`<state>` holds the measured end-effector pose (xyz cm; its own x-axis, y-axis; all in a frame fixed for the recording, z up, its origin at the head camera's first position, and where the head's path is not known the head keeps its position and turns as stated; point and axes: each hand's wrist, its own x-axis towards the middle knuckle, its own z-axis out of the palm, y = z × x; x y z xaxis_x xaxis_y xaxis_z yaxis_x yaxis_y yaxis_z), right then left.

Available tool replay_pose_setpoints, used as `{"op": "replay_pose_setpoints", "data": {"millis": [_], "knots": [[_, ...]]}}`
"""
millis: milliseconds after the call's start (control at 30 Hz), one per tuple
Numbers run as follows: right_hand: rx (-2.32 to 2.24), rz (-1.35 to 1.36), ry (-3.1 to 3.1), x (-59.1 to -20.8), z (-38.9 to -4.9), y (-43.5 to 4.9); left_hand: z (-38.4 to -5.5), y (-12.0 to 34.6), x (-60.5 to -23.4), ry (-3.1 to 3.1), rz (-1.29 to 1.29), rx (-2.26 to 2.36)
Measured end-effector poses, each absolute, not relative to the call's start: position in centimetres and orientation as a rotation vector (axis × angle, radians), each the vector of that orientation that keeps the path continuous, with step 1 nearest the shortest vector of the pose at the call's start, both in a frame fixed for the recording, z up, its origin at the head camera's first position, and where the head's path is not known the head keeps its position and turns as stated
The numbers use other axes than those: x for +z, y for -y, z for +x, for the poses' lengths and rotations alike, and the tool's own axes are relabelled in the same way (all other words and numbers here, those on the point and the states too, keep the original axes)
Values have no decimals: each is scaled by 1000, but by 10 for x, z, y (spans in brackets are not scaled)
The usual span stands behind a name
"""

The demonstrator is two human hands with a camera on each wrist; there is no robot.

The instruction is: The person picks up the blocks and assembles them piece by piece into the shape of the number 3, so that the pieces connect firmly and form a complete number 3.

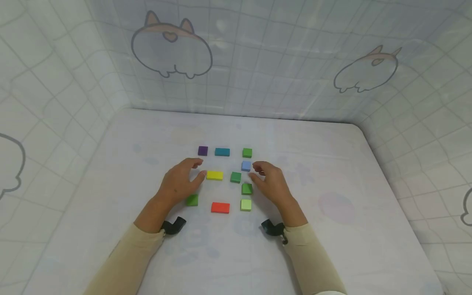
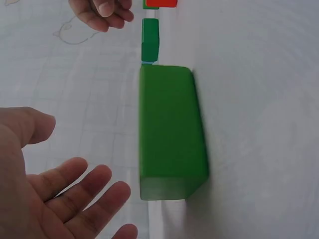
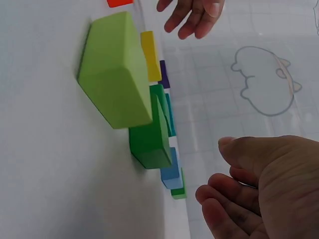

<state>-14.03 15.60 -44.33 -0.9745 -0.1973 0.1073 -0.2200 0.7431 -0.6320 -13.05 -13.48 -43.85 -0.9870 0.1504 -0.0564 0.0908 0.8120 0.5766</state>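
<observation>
My left hand hovers beside the left end of a yellow block, thumb and fingers apart with nothing between them. Near its wrist lies a green block, large in the left wrist view. My right hand holds nothing, its fingers loosely bent, just right of a light blue block. A dark green block sits between yellow and blue. Below the blue one are a green block and a light green block.
A purple block, a teal block and a green block form the far row. Nearer me lies a red block. Patterned cloth walls enclose the white table surface at the back and sides.
</observation>
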Motion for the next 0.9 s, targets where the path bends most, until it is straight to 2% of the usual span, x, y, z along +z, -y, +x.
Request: {"op": "replay_pose_setpoints", "data": {"millis": [900], "knots": [[1135, 343, 2989, -455, -142, -147, -137, 137, -455, -2792, 243, 1027]]}}
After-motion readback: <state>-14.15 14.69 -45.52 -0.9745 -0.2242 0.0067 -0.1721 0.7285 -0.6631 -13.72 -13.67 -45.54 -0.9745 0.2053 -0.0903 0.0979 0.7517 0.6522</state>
